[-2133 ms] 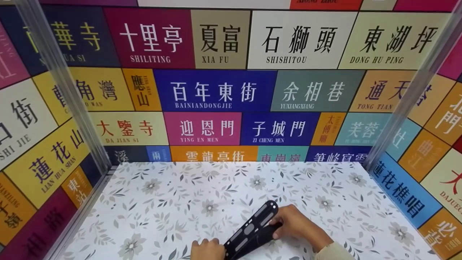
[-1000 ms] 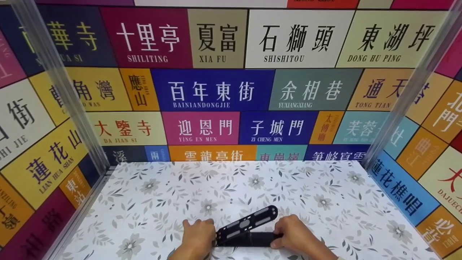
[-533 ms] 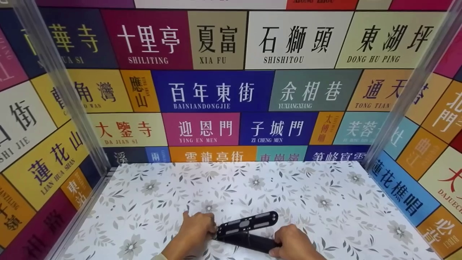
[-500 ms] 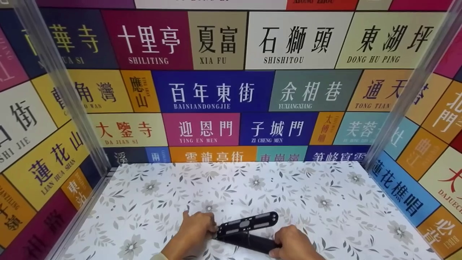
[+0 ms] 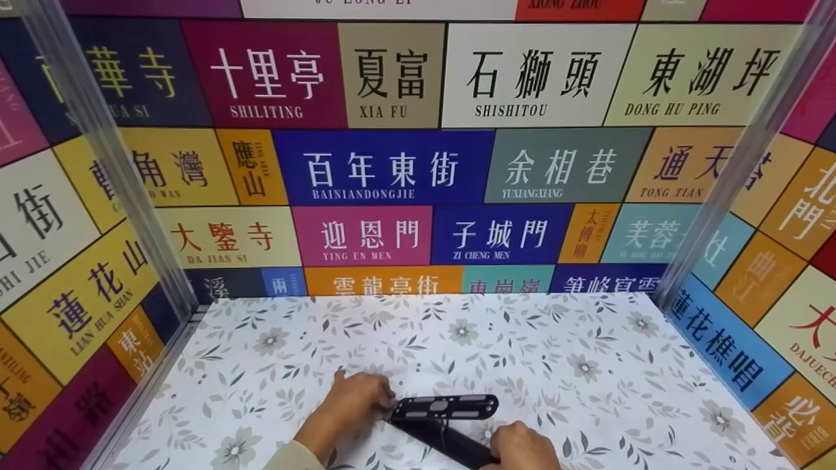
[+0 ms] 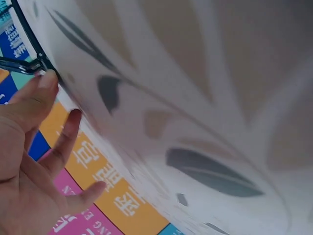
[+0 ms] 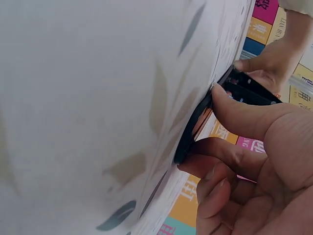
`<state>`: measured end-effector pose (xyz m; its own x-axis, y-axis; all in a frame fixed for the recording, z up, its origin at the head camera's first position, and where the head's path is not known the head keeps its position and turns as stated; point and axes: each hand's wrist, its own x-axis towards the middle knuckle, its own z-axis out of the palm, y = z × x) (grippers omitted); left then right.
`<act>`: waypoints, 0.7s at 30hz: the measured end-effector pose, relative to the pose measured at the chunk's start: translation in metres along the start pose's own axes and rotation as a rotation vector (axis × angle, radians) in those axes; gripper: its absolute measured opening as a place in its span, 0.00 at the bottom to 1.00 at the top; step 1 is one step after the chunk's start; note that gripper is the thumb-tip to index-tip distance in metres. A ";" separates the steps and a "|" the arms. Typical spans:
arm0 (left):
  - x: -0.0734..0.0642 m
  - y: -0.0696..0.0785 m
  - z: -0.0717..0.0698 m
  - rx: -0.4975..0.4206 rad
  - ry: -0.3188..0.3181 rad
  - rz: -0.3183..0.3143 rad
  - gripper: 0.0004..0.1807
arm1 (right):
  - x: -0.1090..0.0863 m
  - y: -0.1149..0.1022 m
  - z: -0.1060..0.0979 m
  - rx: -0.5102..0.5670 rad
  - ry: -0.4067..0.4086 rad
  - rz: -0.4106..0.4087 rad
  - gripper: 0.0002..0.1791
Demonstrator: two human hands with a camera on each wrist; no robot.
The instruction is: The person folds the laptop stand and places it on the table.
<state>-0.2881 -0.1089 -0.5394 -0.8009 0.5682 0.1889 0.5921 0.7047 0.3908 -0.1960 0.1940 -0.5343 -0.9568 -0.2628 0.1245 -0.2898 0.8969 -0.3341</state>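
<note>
Slotted panel of the black stand swings down to nearly level

Half a second ago the panel sloped upward to the right in the head view; now it lies almost flat across it. Right hand and bar have shifted too: the hand sits lower, near the bottom edge of the view, and the bar slants more steeply down toward it. Left hand has moved only slightly.

Both hands grip the stand, one at each end. The left pinches the end where panel and bar meet; in the left wrist view its thumb tip is on a black corner, with other fingers spread away from it. The right holds the far end of the bar between thumb and fingers, and its other fingers are curled in. The panel's rounded free end touches neither hand, and a thin link joins panel and bar partway along.

The stand is at the near side of the white floral surface, between the hands; whether it rests on it or is held just above, I cannot tell. A beige sleeve covers the left forearm. Beyond stands a wall of coloured name blocks.
</note>
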 end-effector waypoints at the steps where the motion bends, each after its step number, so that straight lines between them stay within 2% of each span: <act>1: 0.001 -0.001 0.000 -0.013 -0.013 -0.009 0.11 | 0.000 -0.001 0.001 -0.018 0.010 -0.001 0.16; 2: 0.002 -0.002 0.000 -0.032 -0.021 -0.012 0.10 | -0.001 -0.002 0.001 -0.039 0.018 -0.002 0.17; 8: 0.004 -0.006 -0.001 0.062 -0.042 0.037 0.12 | -0.002 -0.007 0.002 -0.126 0.039 -0.009 0.15; 11: 0.005 -0.006 -0.001 0.003 -0.043 0.017 0.09 | -0.002 -0.008 0.001 -0.114 0.030 -0.003 0.14; 14: 0.005 -0.002 -0.001 -0.091 -0.018 -0.037 0.07 | -0.001 -0.009 0.001 -0.101 0.029 0.006 0.16; 15: 0.004 0.000 -0.001 -0.071 -0.006 -0.044 0.07 | 0.000 -0.009 0.000 -0.092 0.026 0.009 0.16; 17: 0.002 0.006 -0.002 0.041 0.020 -0.050 0.10 | 0.000 -0.009 -0.002 -0.065 0.005 0.018 0.17; 21: -0.004 0.024 0.000 0.339 0.060 -0.027 0.14 | 0.001 -0.005 -0.013 0.077 -0.119 0.063 0.13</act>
<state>-0.2709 -0.0940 -0.5302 -0.8147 0.5284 0.2390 0.5584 0.8260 0.0772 -0.1955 0.1939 -0.5207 -0.9678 -0.2515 -0.0089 -0.2259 0.8839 -0.4094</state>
